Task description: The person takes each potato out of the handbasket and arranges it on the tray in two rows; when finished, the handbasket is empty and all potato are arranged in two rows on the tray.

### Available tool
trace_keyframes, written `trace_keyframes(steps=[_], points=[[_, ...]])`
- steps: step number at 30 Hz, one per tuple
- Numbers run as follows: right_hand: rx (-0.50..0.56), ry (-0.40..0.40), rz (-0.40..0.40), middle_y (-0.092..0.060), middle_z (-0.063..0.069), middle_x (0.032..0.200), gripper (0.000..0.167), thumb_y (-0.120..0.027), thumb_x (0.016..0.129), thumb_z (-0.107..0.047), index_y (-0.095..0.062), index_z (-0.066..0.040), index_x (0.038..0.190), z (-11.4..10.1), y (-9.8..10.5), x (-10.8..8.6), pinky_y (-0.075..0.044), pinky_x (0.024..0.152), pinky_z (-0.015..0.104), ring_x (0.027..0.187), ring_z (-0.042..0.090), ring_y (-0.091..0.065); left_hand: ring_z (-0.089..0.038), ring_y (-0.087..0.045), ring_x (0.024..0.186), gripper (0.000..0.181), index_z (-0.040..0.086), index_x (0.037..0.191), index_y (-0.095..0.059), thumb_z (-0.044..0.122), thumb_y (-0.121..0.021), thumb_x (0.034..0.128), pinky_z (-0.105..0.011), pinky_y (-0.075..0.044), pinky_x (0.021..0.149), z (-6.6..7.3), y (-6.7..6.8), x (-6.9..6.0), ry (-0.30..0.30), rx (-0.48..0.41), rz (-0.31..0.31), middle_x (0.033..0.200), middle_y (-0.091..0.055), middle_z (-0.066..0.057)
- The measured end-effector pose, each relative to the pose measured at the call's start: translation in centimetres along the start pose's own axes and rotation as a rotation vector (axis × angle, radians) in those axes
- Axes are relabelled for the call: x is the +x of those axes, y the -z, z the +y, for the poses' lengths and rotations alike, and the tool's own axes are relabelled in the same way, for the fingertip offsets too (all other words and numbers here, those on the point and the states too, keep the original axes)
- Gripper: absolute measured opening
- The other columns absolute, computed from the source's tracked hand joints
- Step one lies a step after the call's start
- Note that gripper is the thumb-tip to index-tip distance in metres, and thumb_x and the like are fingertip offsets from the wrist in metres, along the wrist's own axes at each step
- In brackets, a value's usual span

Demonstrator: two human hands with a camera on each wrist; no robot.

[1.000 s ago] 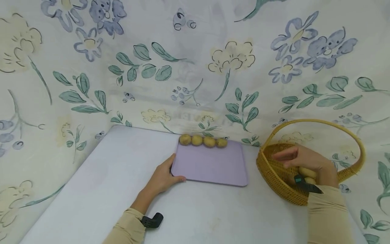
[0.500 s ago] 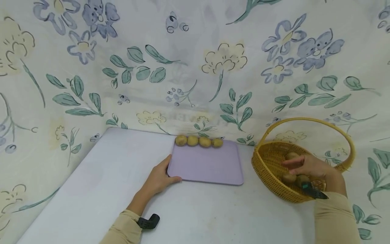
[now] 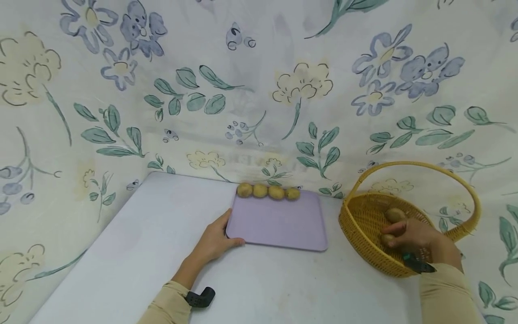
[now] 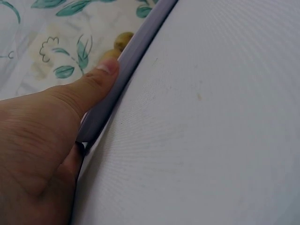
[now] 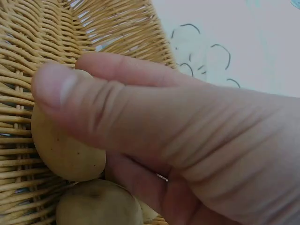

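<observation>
The right hand (image 5: 187, 122) partly hid a potato (image 5: 70, 152) at eight o'clock in the right wrist view; at seven, the bottom edge cut off a second potato (image 5: 98, 206).

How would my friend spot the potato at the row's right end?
On the white table, left of the basket, lies a lilac tray. Four potatoes line its far edge. Pick the potato nearest the basket, with a neighbour only on its left.

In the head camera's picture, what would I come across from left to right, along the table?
Beige left sleeve → left hand → lilac tray with four potatoes in a row → wicker basket.
</observation>
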State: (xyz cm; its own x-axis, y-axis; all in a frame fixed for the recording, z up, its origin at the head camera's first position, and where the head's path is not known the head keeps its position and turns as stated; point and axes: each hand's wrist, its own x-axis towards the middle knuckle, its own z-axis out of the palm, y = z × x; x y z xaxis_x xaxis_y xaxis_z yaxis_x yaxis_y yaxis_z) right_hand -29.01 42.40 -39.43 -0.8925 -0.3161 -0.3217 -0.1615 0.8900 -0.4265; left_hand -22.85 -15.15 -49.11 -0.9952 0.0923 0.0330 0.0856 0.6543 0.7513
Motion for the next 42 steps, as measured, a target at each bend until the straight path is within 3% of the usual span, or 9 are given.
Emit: trace_keyframes(steps=[7,15,18,22,26,30,34,39,42], points=[[-0.021,-0.009,0.028,-0.069,0.019,0.131,0.053,-0.084,0.082,-0.037,-0.073,-0.009,0.126,-0.5,-0.3,0.1,-0.05,0.092,0.034,0.12,0.035,-0.059,-0.037,-0.031,0.153,0.114,0.001,0.161,-0.023,0.043,-0.089,0.0769,-0.05,-0.03,0.126,-0.1,0.0,0.1,-0.007,0.003,0.003,0.165,-0.03,-0.02],[0.085,-0.066,-0.02,-0.062,0.021,0.138,0.052,-0.078,0.09,-0.038,-0.07,-0.008,0.132,-0.9,-0.8,0.4,-0.049,0.09,0.029,0.115,0.025,-0.056,-0.036,-0.031,0.154,0.115,0.001,0.161,-0.023,0.042,-0.089,0.0764,-0.05,-0.03,0.126,-0.2,0.0,0.1,-0.006,-0.007,0.001,0.166,-0.029,-0.02],[0.053,-0.068,0.006,-0.063,0.02,0.139,0.051,-0.075,0.091,-0.044,-0.07,-0.013,0.132,-1.2,-0.9,0.2,-0.049,0.095,0.035,0.12,0.03,-0.056,-0.037,-0.031,0.153,0.115,0.001,0.161,-0.023,0.042,-0.089,0.0765,-0.05,-0.03,0.126,-0.3,-0.1,0.0,-0.003,-0.008,0.004,0.166,-0.029,-0.02],[-0.032,0.0,0.071,-0.067,0.02,0.134,0.051,-0.074,0.092,-0.042,-0.07,-0.012,0.133,-1.6,-0.6,-0.1,-0.05,0.097,0.045,0.125,0.039,-0.056,-0.037,-0.031,0.153,0.115,0.001,0.161,-0.022,0.041,-0.089,0.077,-0.051,-0.031,0.126,-0.3,-0.3,0.0,-0.003,-0.015,-0.002,0.166,-0.029,-0.021],[-0.026,0.051,0.115,-0.069,0.018,0.132,0.052,-0.072,0.095,-0.039,-0.066,-0.008,0.136,-2.4,0.0,-0.6,-0.053,0.093,0.036,0.123,0.034,-0.059,-0.038,-0.03,0.153,0.114,0.001,0.161,-0.022,0.041,-0.089,0.0772,-0.051,-0.031,0.126,-0.1,-0.3,0.0,0.002,-0.015,-0.006,0.166,-0.028,-0.021],[-0.023,0.069,0.162,-0.068,0.017,0.134,0.053,-0.068,0.097,-0.042,-0.063,-0.011,0.14,-4.0,0.9,-1.3,-0.052,0.088,0.026,0.124,0.034,-0.059,-0.038,-0.03,0.154,0.114,0.001,0.161,-0.022,0.041,-0.088,0.0775,-0.051,-0.03,0.126,0.0,-0.1,0.0,-0.001,-0.005,-0.007,0.166,-0.028,-0.02],[-0.03,0.102,0.21,-0.066,0.016,0.138,0.051,-0.066,0.098,-0.043,-0.063,-0.015,0.141,-6.2,2.0,-1.9,-0.054,0.094,0.032,0.132,0.039,-0.055,-0.037,-0.03,0.154,0.114,0.001,0.161,-0.022,0.041,-0.088,0.0776,-0.051,-0.03,0.127,0.1,0.2,0.1,-0.005,0.004,-0.003,0.167,-0.028,-0.02],[-0.059,0.127,0.249,-0.068,0.007,0.136,0.048,-0.066,0.097,-0.047,-0.066,-0.025,0.139,-8.7,2.8,-2.2,-0.048,0.092,0.017,0.116,0.013,-0.059,-0.038,-0.03,0.154,0.114,0.001,0.161,-0.022,0.042,-0.088,0.0776,-0.052,-0.03,0.126,-0.1,0.2,0.2,-0.005,0.002,-0.001,0.166,-0.028,-0.02],[-0.055,0.145,0.262,-0.068,0.006,0.137,0.046,-0.067,0.097,-0.047,-0.066,-0.026,0.138,-9.9,2.7,-2.1,-0.048,0.095,0.019,0.121,0.015,-0.061,-0.038,-0.03,0.154,0.114,0.001,0.161,-0.022,0.041,-0.088,0.0776,-0.052,-0.03,0.126,-0.2,0.0,0.1,-0.005,-0.005,-0.006,0.166,-0.028,-0.02]])
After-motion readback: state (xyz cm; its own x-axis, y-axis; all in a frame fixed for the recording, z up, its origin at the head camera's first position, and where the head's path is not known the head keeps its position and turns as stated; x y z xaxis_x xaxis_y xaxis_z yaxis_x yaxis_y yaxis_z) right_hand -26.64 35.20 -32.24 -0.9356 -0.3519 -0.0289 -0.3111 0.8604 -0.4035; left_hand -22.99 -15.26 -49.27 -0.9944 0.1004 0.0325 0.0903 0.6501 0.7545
